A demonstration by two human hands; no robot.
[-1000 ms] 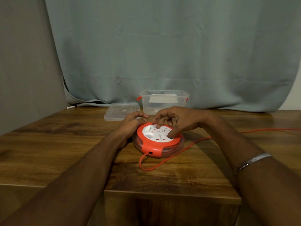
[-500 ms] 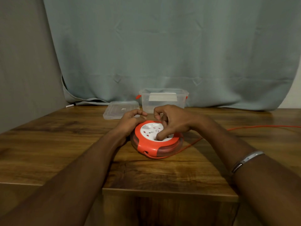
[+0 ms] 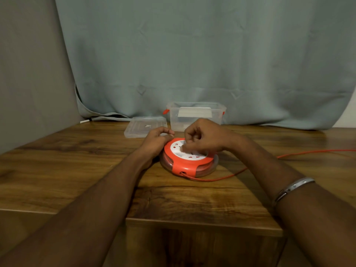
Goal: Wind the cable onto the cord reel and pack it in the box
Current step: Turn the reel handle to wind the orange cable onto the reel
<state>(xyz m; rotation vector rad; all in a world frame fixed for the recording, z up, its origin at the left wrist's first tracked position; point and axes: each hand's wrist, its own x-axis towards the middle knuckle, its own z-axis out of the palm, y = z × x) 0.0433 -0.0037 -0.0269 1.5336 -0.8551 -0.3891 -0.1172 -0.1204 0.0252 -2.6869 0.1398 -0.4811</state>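
A round orange cord reel (image 3: 187, 163) with a white socket face lies flat in the middle of the wooden table (image 3: 77, 170). My left hand (image 3: 157, 141) grips its left rim, fingers curled over the edge. My right hand (image 3: 204, 138) sits on top with curled fingers pressing into the white face. The orange cable (image 3: 231, 173) leaves the reel's front opening and runs right across the table to its edge. Behind the reel stands a clear plastic box (image 3: 195, 114) with orange clips, open on top.
The box's clear lid (image 3: 145, 126) lies flat to the left of the box. A grey-green curtain (image 3: 192, 54) hangs behind the table. The table's front edge has a stepped corner near my arms.
The slack loop of cable in front of the reel has been drawn in and now lies close and nearly straight. My right hand has turned on the reel's face; the left keeps its hold.
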